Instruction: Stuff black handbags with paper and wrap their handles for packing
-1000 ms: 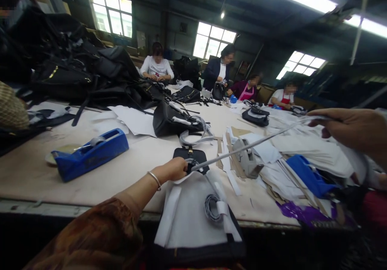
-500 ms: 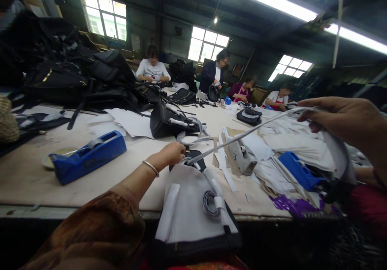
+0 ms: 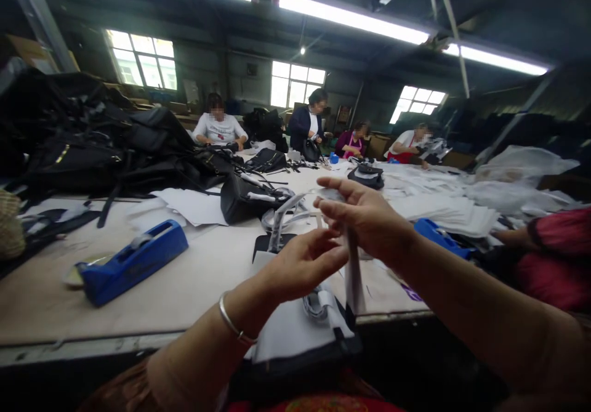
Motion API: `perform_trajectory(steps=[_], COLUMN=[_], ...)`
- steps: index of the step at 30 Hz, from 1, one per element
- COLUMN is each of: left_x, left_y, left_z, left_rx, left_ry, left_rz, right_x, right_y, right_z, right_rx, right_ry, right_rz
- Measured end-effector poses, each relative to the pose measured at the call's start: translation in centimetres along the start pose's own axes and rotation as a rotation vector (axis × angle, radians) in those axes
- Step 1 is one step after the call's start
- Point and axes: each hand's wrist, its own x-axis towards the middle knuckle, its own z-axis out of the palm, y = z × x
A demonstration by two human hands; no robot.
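So the black bag (image 3: 307, 358) is at the near edge of the surface (image 3: 198, 276), white sheet (image 3: 290, 326) lying over it. Looks partway there imo: one coil (image 3: 314, 305) on it is rolled up with a white band round it, but the grey strap (image 3: 277, 224) is up in the air, loose and not coiled. Right hand (image 3: 369, 218) is half closed with the strap between its fingertips, left hand (image 3: 298, 267) is loosely curled just beside it, can't tell if it's gripping anything. Blue tape dispenser (image 3: 133, 261) sits off to the left
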Motion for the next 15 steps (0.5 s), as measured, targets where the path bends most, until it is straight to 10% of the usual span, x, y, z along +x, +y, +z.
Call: perform_trajectory(steps=[6, 15], left_x=[0.1, 5.4], left_y=[0.0, 3.8], left_z=[0.3, -1.2], left_rx=[-0.368, -0.601], left_ry=[0.325, 0.521], left_rz=[-0.128, 0.002], right_x=[-0.5, -7.8], right_y=[2.7, 10.7], right_z=[-0.8, -0.6], right_rx=[-0.226, -0.119], right_ry=[-0.001, -0.267], right_rz=[-0.229, 0.257])
